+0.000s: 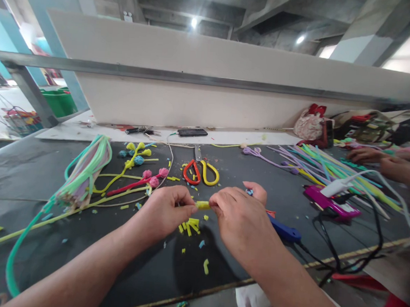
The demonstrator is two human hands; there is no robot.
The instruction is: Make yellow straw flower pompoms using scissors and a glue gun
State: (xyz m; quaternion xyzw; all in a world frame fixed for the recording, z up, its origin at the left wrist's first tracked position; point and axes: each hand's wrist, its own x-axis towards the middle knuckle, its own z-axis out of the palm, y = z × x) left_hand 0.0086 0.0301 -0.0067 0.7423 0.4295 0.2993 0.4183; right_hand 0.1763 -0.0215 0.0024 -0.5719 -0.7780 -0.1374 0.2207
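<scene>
Between my two hands is a short yellow piece (203, 205), pinched at its left end by the thumb and fingers of my left hand (167, 209) and at its right end by my right hand (237, 217). Just below lie several cut yellow bits (190, 225) on the dark table (139, 271). Scissors with one red and one yellow handle (203, 170) rest beyond my hands. A blue tool (284, 229) with a black cord lies beside my right hand, partly hidden by it.
Left are a bundle of pastel stems (84, 172) and yellow, blue and pink bud sprigs (134, 155). Right are loose coloured stems (317, 164), a magenta power strip (331, 202) with cables and another person's hands (385, 160). A phone (192, 132) lies at the back.
</scene>
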